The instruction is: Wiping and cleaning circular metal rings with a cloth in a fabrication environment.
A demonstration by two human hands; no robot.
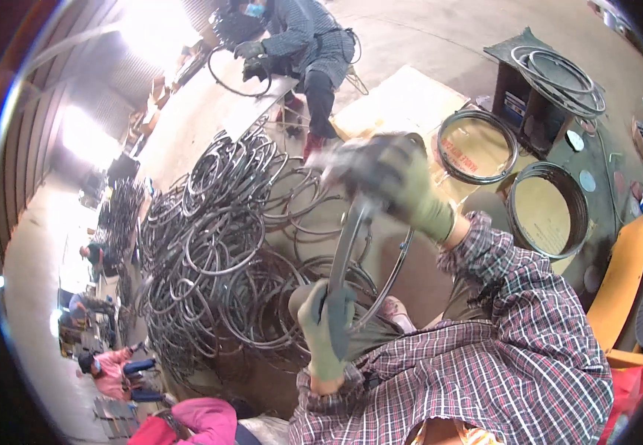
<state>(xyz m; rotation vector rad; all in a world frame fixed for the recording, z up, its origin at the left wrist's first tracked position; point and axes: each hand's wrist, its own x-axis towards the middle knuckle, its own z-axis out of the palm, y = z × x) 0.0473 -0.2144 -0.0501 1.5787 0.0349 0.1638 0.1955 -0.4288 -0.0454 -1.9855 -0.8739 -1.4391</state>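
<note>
Metal ring [366,256]: a thin dark hoop held edge-on between both gloved hands, in the centre of the scene, above the person's lap. Its plane stands nearly upright, so it shows as a narrow ellipse. The long axis runs from the near end, slightly left, up to the far end, slightly right, tilted a little rightward at the top.

Left hand [326,326]: closed around the near, lower arc of the ring, fingers wrapped over the rim. This is the nearer hand and the lower anchor of the grip.

Right hand [395,182]: blurred, positioned at the far, upper arc of the ring. It appears clenched on or about the rim, but the blur prevents confirming contact; the grip state cannot be told.

Relation of ring to grip: the ring extends from the left hand up and away toward the right hand, and its open side bulges to the right, between the two forearms.

Surroundings: a large tangled pile of rings [217,252] lies on the floor to the left, close beside the held ring. Two coiled hoops on round boards [547,211] sit far right. A seated person [299,44] works with a ring at the far side; more people sit at the near left.
</note>
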